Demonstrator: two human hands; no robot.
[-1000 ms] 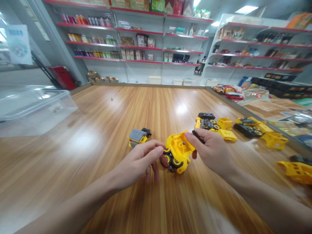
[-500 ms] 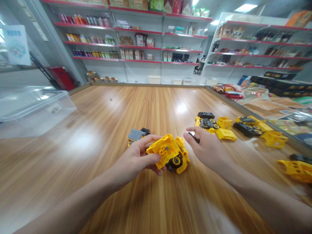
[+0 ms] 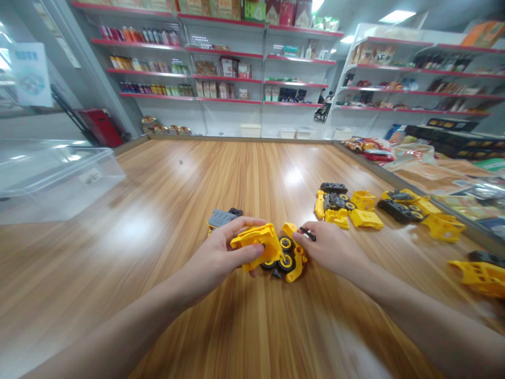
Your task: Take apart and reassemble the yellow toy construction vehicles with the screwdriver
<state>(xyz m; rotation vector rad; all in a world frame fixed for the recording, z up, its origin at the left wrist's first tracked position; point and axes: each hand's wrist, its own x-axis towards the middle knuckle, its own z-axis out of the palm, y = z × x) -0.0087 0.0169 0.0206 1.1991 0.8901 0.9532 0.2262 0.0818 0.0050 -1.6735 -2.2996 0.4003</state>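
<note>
My left hand is closed on a yellow plastic toy-truck part, its thumb pressed against the inner side. Behind and right of that part lies a toy chassis with black wheels and yellow hubs, partly hidden. A curved yellow piece rests along its right side. My right hand pinches a small black stick-shaped piece, and its fingertips are close to the curved yellow piece. Partly covered by my left hand is a grey and yellow toy dump bed.
Right of centre on the wooden table sit a dark toy chassis and loose yellow pieces. Farther right are another toy group and a yellow frame. A clear plastic bin stands left; stocked shelves line the back.
My right hand has moved left and slightly down with the black piece, nearer the chassis. My left hand has tilted the yellow part, so its inside shows less and more wheels are visible.
</note>
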